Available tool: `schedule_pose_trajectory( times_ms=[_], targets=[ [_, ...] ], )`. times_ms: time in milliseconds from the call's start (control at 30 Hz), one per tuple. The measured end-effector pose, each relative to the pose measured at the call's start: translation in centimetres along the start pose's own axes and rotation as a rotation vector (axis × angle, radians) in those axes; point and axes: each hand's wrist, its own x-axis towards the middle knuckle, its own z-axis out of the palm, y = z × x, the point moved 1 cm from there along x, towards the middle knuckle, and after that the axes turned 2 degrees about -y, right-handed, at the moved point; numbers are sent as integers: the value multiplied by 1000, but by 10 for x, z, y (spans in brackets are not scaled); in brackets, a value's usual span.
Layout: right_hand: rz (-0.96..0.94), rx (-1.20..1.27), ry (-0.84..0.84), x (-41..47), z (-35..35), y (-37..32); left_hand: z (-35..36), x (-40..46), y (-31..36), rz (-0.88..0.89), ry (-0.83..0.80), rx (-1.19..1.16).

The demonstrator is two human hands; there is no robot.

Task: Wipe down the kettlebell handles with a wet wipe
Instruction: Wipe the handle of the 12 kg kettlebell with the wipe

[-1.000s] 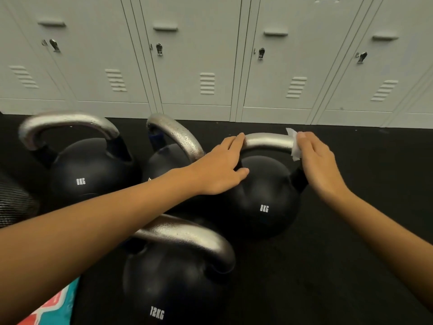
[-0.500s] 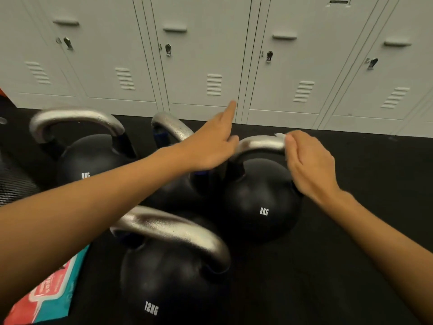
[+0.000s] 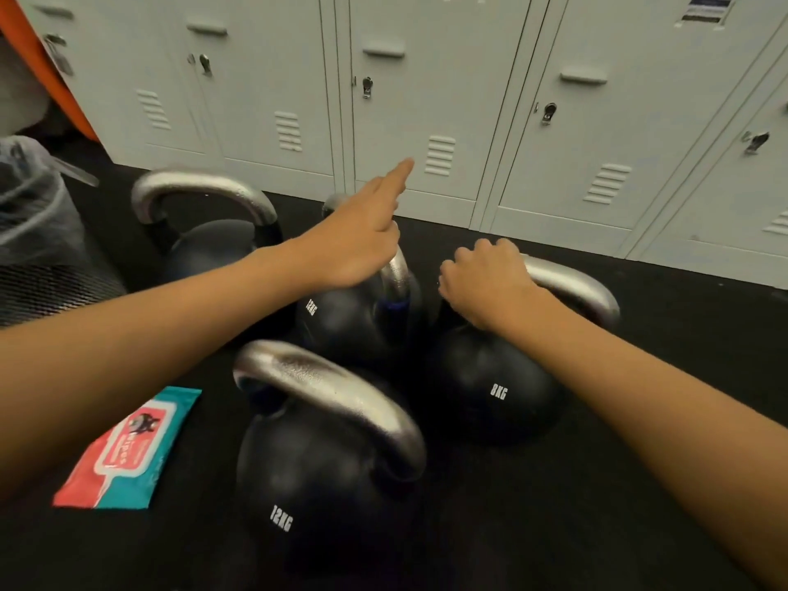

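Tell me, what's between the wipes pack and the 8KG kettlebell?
The near 12KG kettlebell sits between the wipes pack and the 8KG kettlebell, seen in the head view.

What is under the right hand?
The right hand curls over the left end of the 8KG kettlebell handle. Any wipe beneath it is covered and cannot be seen.

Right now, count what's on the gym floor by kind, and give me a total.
Kettlebells: 4, two marked 12KG, one marked 8KG, one at the back left with its marking hidden
Packs of wipes: 1
Mesh bins: 1
Total: 6
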Motion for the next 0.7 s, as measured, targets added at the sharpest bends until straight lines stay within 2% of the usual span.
schedule_pose_trajectory(
  times_ms=[200, 300, 367, 433, 567, 633, 700],
  targets=[
    [-169, -292, 33, -3, 17, -19, -7, 1, 5, -19, 4, 53],
    [-188, -383, 64, -10, 27, -27, -15, -3, 5, -1, 18, 61],
    [-200, -421, 103, -17, 40, -30, -20, -9, 1, 4, 20, 73],
    [-210, -434, 213, -22, 49, -23, -26, -14, -5, 3, 30, 78],
    [-264, -222, 532, -30, 44, 3, -36, -18, -17, -4, 57, 66],
    [-249, -79, 549, -34, 35, 15, -39, -17, -23, 0, 55, 62],
    [-198, 80, 461, -37, 26, 26, -39, -15, -29, 8, 51, 48]
  ],
)
